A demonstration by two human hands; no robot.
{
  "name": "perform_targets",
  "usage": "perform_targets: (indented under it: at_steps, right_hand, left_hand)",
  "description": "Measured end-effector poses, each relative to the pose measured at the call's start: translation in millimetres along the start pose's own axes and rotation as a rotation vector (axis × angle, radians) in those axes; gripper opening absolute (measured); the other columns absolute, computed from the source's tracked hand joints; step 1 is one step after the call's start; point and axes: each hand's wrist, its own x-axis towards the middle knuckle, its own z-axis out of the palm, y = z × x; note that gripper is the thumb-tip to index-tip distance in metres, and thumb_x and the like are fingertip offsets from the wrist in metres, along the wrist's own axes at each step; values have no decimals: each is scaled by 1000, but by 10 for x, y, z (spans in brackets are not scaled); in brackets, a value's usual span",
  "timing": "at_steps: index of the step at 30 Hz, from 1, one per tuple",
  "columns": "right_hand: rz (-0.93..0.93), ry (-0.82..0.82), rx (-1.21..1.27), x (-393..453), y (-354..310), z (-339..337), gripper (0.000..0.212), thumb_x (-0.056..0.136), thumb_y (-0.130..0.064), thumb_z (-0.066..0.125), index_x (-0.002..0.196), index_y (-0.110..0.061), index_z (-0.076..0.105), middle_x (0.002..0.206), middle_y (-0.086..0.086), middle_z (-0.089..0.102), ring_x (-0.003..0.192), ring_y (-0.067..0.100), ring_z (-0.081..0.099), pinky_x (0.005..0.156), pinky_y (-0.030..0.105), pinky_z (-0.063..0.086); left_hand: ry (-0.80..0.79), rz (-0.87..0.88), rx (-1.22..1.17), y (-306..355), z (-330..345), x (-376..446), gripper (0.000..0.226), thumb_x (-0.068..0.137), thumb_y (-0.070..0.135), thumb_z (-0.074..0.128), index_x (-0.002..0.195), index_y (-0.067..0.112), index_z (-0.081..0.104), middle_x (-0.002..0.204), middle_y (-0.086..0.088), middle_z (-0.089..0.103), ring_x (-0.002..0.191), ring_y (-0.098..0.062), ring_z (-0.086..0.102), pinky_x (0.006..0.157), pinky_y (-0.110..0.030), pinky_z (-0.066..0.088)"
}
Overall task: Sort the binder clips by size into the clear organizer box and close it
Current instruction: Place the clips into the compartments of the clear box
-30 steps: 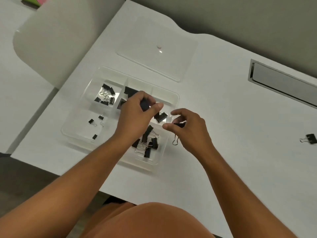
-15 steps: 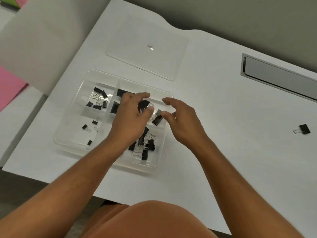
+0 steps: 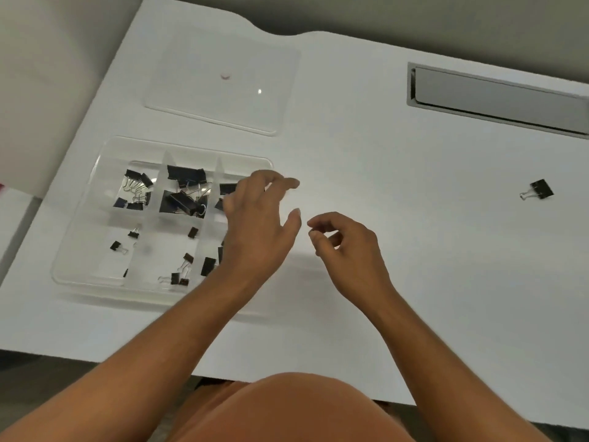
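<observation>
A stray clip [image 3: 540,189] lay far right; lid [image 3: 223,81] behind the box [image 3: 95,173] of sorted clips [image 3: 185,186]; left hand [image 3: 258,224] spread empty, right hand [image 3: 347,247] loosely curled, empty.

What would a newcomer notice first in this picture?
The clear organizer box at the table's left, its compartments holding black binder clips. Above it, both hands, the left hand over the box's right side and the right hand beside it. One stray binder clip lies far right.

left hand [image 3: 255,231] hiding organizer's right compartments [image 3: 228,173]
</observation>
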Motion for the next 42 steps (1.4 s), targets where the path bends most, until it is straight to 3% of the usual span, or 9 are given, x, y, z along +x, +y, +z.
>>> perform_targets:
  at_steps: [6, 10, 18, 23, 27, 30, 35, 39, 42]
  right_hand:
    - [61, 157, 35, -25, 583, -828, 15, 100, -23, 63, 110, -29, 73, 103, -19, 73, 84, -3, 67, 69, 5, 46]
    - [133, 298, 18, -7, 1091, -1525, 17, 100, -21, 62, 112, -26, 73, 107, -18, 72, 81, -5, 66, 68, 6, 46]
    - [184, 465, -17, 232, 1914, -2583, 19, 95, -21, 61, 111, -29, 70, 116, -13, 66, 91, 11, 67, 88, 34, 54]
    - [117, 478, -254, 708, 2280, -2949, 51, 92, 6, 51, 134, -19, 61, 147, 2, 45, 123, 25, 51, 86, 36, 52]
    - [102, 292, -618, 1110, 2479, -3152, 87, 86, 15, 50, 161, -25, 32, 173, 2, 8, 138, 36, 31, 91, 37, 51]
    - [88, 213, -784, 1263, 2579, -3214, 72, 86, 9, 53, 150, -22, 48, 169, 7, 22, 130, 41, 40, 94, 43, 51]
    - [142, 245, -679, 1247, 2511, -3119, 49, 92, 6, 52, 139, -8, 57, 133, 19, 44, 115, 38, 50, 82, 39, 50]
    - [184, 285, -378, 1033, 2227, -2832, 34, 96, -22, 63, 128, -15, 63, 125, 10, 53, 100, 26, 62, 79, 31, 46]
    - [183, 348, -26, 759, 1921, -2464, 21, 92, -31, 67, 112, -25, 67, 113, 0, 65, 87, 15, 68, 77, 30, 53]
  left_hand:
    - [-224, 158, -71, 837, 804, -85, 40, 97, 23, 64, 137, 24, 61, 145, 1, 51, 140, -18, 41, 109, -40, 45]
    - [-467, 222, 33, 1380, 1379, -54, 55, 100, 31, 62, 152, 30, 45, 165, -1, 31, 155, -21, 19, 118, -40, 36]
    - [-903, 65, 540, 2043, 2259, 117, 133, 59, 74, 85, 156, 60, -4, 167, 4, -31, 151, -50, -26, 112, -81, 14]
    - [-880, 43, 621, 2078, 2343, 92, 142, 53, 74, 88, 153, 64, -13, 164, 2, -38, 148, -56, -26, 107, -84, 21]
    - [-870, 43, 615, 2067, 2328, 96, 140, 53, 74, 87, 152, 65, -12, 164, 3, -38, 149, -56, -25, 108, -83, 22]
    - [-872, 43, 620, 2062, 2332, 96, 141, 53, 75, 87, 152, 65, -12, 164, 3, -37, 149, -55, -25, 108, -83, 22]
    - [-871, 70, 643, 2051, 2340, 103, 141, 53, 76, 86, 153, 63, -13, 166, 0, -34, 149, -57, -23, 107, -83, 24]
    - [-861, 107, 614, 2055, 2326, 88, 139, 56, 72, 87, 157, 56, -7, 167, -4, -31, 148, -59, -24, 106, -84, 21]
    - [-848, 197, 501, 1903, 2214, -1, 121, 70, 67, 82, 161, 48, 5, 171, -1, -21, 154, -46, -22, 111, -83, 12]
